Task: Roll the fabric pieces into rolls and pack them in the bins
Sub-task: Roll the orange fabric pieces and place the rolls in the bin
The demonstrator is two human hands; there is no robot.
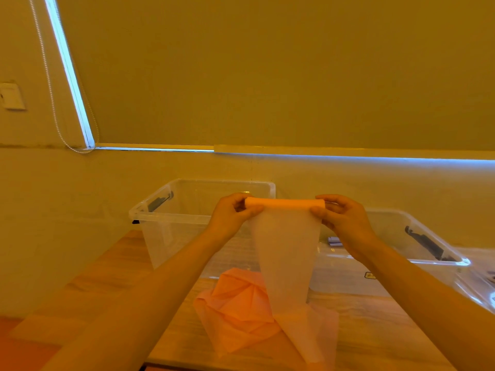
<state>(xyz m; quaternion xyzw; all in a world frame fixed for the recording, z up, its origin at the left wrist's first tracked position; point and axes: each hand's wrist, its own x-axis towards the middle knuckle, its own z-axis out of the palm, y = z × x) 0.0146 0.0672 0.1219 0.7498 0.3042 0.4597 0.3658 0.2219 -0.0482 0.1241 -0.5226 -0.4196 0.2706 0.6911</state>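
I hold a partly rolled piece of thin pale-pink fabric in the air above the table. Its tight roll [285,202] lies level between my hands. My left hand [233,212] pinches the roll's left end and my right hand [340,218] pinches the right end. The unrolled sheet [286,258] hangs down from the roll to the tabletop. A crumpled pink fabric pile [238,303] lies on the table below. One clear plastic bin [160,210] stands behind my left hand, and a second clear bin [428,253] sits to the right.
The wooden table [375,338] stands against a wall under a closed roller blind [267,76]. A small pale object [334,241] lies in the right bin. Clear plastic, perhaps a lid [479,285], rests at the far right. A bead cord [48,76] hangs at left.
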